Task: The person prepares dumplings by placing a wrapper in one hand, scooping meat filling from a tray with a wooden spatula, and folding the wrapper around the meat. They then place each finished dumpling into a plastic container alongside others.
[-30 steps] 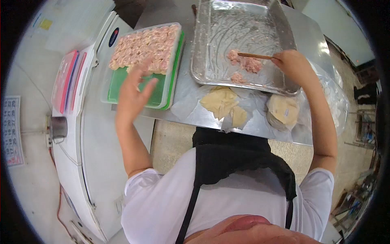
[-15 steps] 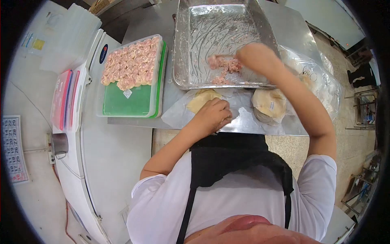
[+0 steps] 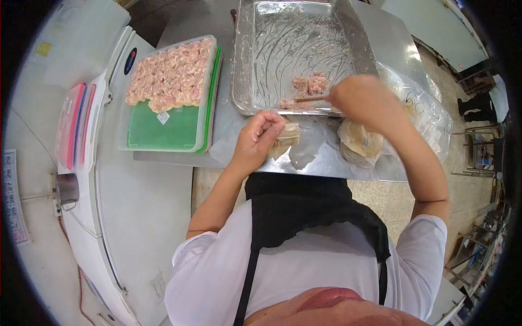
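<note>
My left hand (image 3: pixel 254 142) has its fingers closed around a thin pale dough wrapper (image 3: pixel 288 140), raised just in front of the tray. In my right hand (image 3: pixel 363 99), slightly blurred, is a thin brown stick (image 3: pixel 311 99), probably wooden; its tip reaches the minced meat. That pink minced meat (image 3: pixel 310 84) lies at the near end of a large metal tray (image 3: pixel 293 43), whose floor is smeared with residue. A stack of round wrappers (image 3: pixel 360 142) in clear plastic sits below my right wrist. To the left, filled dumplings (image 3: pixel 168 73) stand in rows in a clear container.
The container's green base (image 3: pixel 157 131) shows at its near end. A plastic bag with writing (image 3: pixel 432 117) lies at the right of the steel table (image 3: pixel 375 173). Pink and blue lids (image 3: pixel 79 126) lean at the left. Another person (image 3: pixel 495 100) stands far right.
My left hand has lifted the wrapper off the plastic sheet and moved slightly left and up. My right hand has moved right and down, and the meat has been pushed about.
</note>
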{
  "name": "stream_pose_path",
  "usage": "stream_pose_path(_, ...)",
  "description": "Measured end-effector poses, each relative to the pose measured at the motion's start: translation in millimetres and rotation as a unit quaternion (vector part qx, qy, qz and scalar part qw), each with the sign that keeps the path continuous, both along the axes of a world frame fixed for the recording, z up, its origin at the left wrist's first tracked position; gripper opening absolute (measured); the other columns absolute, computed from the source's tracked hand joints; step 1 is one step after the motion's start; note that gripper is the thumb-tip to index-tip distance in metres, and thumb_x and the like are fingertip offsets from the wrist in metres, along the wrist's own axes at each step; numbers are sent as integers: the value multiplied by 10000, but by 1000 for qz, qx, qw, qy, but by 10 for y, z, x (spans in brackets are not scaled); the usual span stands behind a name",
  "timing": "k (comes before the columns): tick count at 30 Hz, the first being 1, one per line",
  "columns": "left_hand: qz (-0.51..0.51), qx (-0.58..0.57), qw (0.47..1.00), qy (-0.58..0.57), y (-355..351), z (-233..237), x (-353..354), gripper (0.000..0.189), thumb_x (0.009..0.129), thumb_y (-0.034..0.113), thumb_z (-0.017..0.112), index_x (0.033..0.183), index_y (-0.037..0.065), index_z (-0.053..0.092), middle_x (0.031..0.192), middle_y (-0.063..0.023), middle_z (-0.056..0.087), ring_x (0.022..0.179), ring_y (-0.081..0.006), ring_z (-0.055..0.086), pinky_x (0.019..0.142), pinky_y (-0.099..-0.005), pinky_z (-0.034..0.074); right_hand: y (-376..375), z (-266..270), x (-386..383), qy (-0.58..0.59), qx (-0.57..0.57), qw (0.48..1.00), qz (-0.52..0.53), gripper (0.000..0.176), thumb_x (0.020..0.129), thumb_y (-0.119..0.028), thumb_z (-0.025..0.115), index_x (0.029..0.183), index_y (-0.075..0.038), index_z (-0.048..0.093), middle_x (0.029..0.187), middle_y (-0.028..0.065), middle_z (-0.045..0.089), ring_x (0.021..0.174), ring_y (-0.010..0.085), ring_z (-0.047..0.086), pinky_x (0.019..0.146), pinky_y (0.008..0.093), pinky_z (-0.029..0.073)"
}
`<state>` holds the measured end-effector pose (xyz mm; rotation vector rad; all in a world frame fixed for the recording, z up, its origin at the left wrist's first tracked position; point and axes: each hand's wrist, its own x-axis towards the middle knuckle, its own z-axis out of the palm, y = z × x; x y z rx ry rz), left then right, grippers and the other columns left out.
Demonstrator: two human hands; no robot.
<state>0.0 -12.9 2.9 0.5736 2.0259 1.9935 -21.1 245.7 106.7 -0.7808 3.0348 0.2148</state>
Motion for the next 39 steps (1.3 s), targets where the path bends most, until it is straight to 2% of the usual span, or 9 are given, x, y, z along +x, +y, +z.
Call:
stream_pose_path(5,-18,289,931,-221,-99,-146,7,222,953,125,575,1145,58,485,1003,-18,578,928,-115,574,839,-266,463,-14,99,29,-7,59,996,-72,229,845,-216,579,739,-48,693,690,168,644,698,350,661,610,456,512)
stream_pose_path(7,-31,87,991,-100,-42,-34,76,194,960,161,566,1118,49,565,1021,-41,624,963,-151,608,862,-296,476,-176,-201,62,-11,-7,999,-51,243,846,-236,577,759,-44,697,704,172,650,706,356,662,629,458,520)
stream_pose_path(10,-103,-89,987,90,-34,-24,-2,202,961,175,561,1061,28,656,1039,-60,670,970,-156,627,862,-306,486,-416,-327,-38,-50,-52,996,-44,281,902,-260,546,833,-43,711,722,190,651,716,371,656,656,452,525)
stream_pose_path(15,-90,-87,987,97,-48,158,-17,238,970,168,535,1032,-5,687,1047,-83,692,943,-168,644,845,-285,493,-231,-557,-294,-90,-245,964,55,359,961,-320,515,913,-31,721,634,168,615,602,311,633,580,411,493)
stream_pose_path(18,-60,41,997,-40,-117,228,-76,274,976,158,508,1121,-39,631,1074,-131,679,974,-219,649,862,-316,504,-133,-368,-141,-198,-393,898,-30,370,945,-345,552,918,-11,711,638,154,612,561,256,587,579,349,464)
stream_pose_path(23,-39,217,963,-158,11,474,-258,356,978,135,482,1254,-89,510,1172,-204,623,1093,-285,618,955,-415,498,-98,-241,251,-262,-650,690,-180,341,960,-367,565,944,-57,705,576,-67,395,513,24,346,468,216,255)
stream_pose_path(28,24,328,929,-167,417,608,-258,348,985,108,470,1255,-110,494,1264,-209,558,1183,-274,560,1011,-458,462,-126,-399,351,-233,-712,633,-196,321,909,-388,638,906,-71,690,591,-89,412,510,24,339,455,218,238)
stream_pose_path(35,-5,220,973,-67,745,502,-173,292,951,64,543,1208,-74,546,1125,-148,635,1027,-202,627,944,-355,491,-118,-452,301,-175,-699,666,-190,307,841,-337,719,919,-40,707,660,-58,542,560,35,421,503,224,312)
stream_pose_path(39,126,53,985,106,608,569,-303,190,908,75,628,1074,-11,660,988,-78,670,891,-105,618,817,-248,487,-80,-432,332,-193,-704,656,-194,261,852,-297,710,946,-55,680,638,-76,495,516,24,379,462,216,270)
